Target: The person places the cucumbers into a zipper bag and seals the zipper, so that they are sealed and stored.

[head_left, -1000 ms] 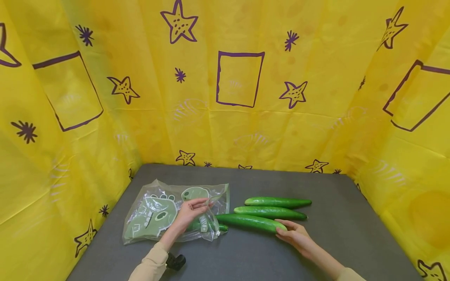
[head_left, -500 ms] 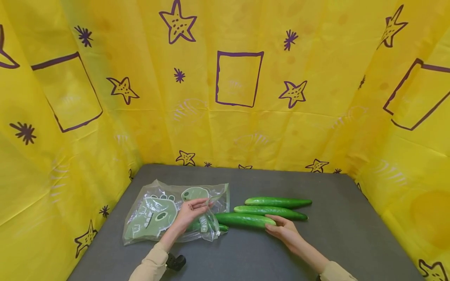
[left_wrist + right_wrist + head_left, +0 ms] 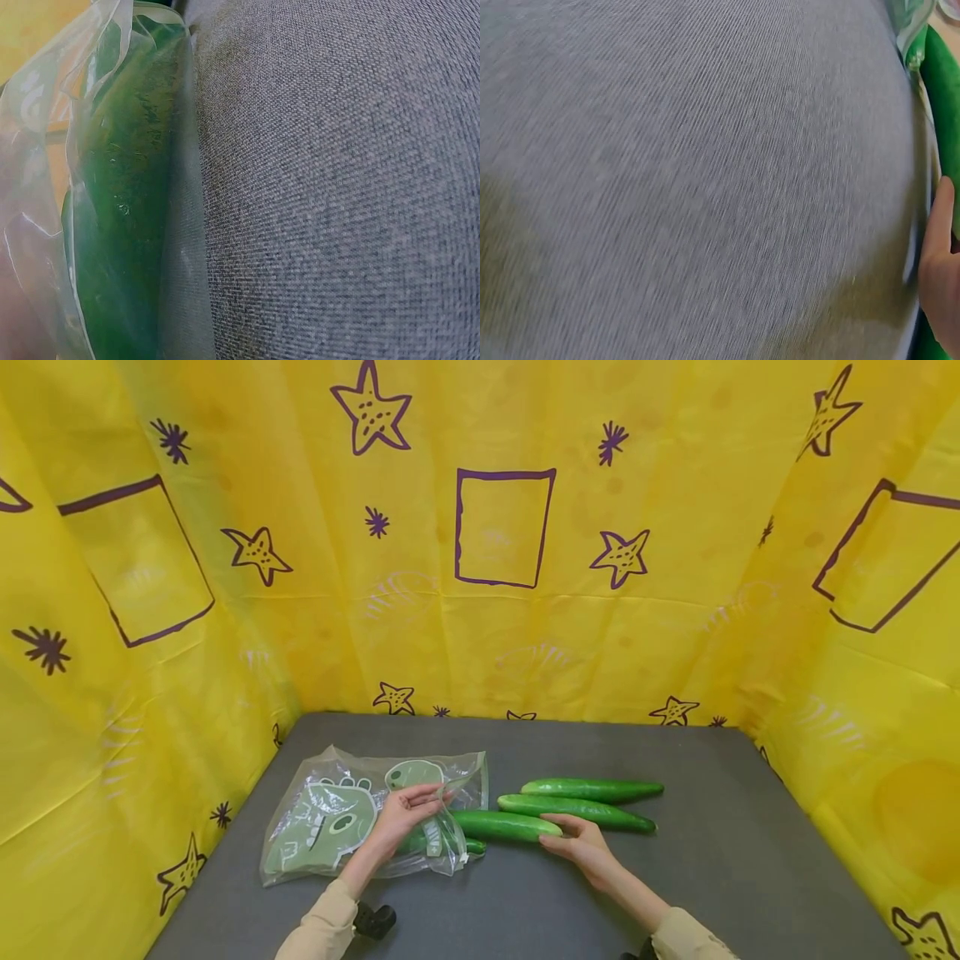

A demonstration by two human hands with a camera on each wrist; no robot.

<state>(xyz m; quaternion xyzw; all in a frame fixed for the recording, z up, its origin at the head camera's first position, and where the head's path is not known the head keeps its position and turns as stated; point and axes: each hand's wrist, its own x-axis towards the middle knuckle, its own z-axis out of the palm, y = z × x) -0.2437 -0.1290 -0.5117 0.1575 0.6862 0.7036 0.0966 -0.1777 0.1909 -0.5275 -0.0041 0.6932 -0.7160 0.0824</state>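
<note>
My left hand (image 3: 408, 817) pinches the upper edge of a clear plastic zip bag (image 3: 300, 843) printed with green cartoon dinosaurs, holding its mouth raised. My right hand (image 3: 583, 847) grips the near right end of a long green cucumber (image 3: 510, 827); its other end reaches into the bag's mouth. Another cucumber (image 3: 124, 202) lies inside the bag along its lower side, seen through the plastic in the left wrist view, with its tip poking out at the opening. In the right wrist view, the thumb (image 3: 939, 217) lies along the held cucumber (image 3: 943, 112).
Two more cucumbers (image 3: 592, 790) (image 3: 577, 812) lie side by side on the grey table (image 3: 705, 877), just behind the right hand. Yellow curtains (image 3: 510, 652) with purple drawings hang round the table's back and sides. A small black object (image 3: 375, 921) shows beside the left wrist.
My right hand has moved left with the cucumber, whose far end has slid deeper into the bag. The left hand has stayed at the bag's edge.
</note>
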